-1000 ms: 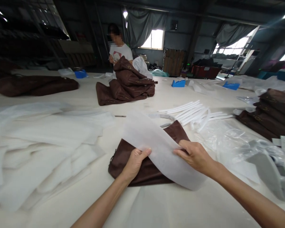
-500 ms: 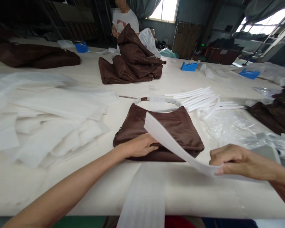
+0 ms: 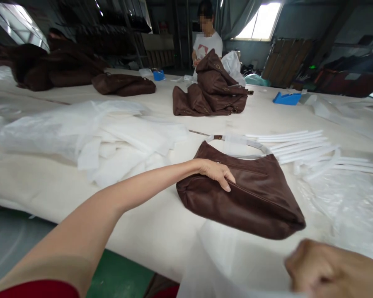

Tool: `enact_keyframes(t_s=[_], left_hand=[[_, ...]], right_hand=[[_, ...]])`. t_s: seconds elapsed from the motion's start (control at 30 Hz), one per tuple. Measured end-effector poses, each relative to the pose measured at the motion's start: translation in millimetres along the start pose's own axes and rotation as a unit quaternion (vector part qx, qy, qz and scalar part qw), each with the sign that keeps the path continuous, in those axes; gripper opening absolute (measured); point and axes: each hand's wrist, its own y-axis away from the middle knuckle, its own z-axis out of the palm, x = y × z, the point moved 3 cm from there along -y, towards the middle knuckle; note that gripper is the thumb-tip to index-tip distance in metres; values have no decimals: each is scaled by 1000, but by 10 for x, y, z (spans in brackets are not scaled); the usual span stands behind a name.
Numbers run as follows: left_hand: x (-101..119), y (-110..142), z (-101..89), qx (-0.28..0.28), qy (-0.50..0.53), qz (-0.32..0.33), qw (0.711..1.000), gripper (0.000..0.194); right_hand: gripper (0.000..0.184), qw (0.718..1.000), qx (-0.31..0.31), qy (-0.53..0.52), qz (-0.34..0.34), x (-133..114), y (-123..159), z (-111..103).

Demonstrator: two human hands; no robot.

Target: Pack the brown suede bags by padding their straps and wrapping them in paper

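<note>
A dark brown handbag point(image 3: 251, 203) lies on the table in front of me, its bottom side tipped toward me. Its handle point(image 3: 257, 145) is wrapped in pale material and arches away at the back. My left hand point(image 3: 217, 171) grips the bag along its lower seam, thumb and fingers pressed into the brown material. At the lower right, my right hand point(image 3: 329, 269), slightly blurred, is closed on a thin white sheet of packing foam point(image 3: 214, 265). That sheet runs along the near table edge, below the bag.
White foam sheets point(image 3: 127, 140) are heaped at left. White foam strips point(image 3: 301, 145) and clear plastic point(image 3: 354, 207) lie at right. Behind are a brown bag pile point(image 3: 208, 95), more brown bags point(image 3: 121, 85) and a blue tape dispenser point(image 3: 287, 98). A person point(image 3: 207, 45) stands across the table.
The view has swung left. The bag is tipped, showing more of its underside, with my left hand now higher on it. My right hand and the foam sheet have dropped lower, toward me.
</note>
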Motion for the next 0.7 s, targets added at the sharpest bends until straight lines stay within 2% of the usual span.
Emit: enact_keyframes(t_s=[0.07, 0.1, 0.2, 0.27, 0.4, 0.47, 0.53, 0.57, 0.63, 0.7], left_hand=[[29, -6, 8, 2, 2, -5, 1000, 21], [40, -7, 13, 5, 2, -5, 1000, 19], [54, -7, 32, 8, 5, -8, 1000, 15], [55, -7, 45, 6, 5, -17, 1000, 13], [103, -4, 47, 7, -10, -35, 999, 11], [174, 6, 33, 12, -16, -40, 999, 16], [266, 22, 22, 5, -30, -51, 998, 27], [315, 29, 22, -4, -58, -59, 997, 32], [402, 32, 31, -12, -178, -73, 981, 31], [467, 14, 67, 8, -322, -78, 944, 22]], right_hand=[[36, 999, -13, 35, 5, 43, -235, 95], [33, 998, 2, 64, 8, 73, -350, 128], [27, 974, 123, 192, -3, 133, -601, 189], [26, 933, 197, 300, -38, 122, -682, 247], [28, 818, 311, 474, -97, 58, -743, 350], [29, 793, 325, 505, -104, 56, -768, 374], [30, 785, 327, 516, -103, 71, -789, 382], [31, 782, 329, 519, -102, 82, -799, 382], [31, 778, 334, 522, -100, 108, -825, 378], [31, 775, 341, 523, -97, 133, -854, 368]])
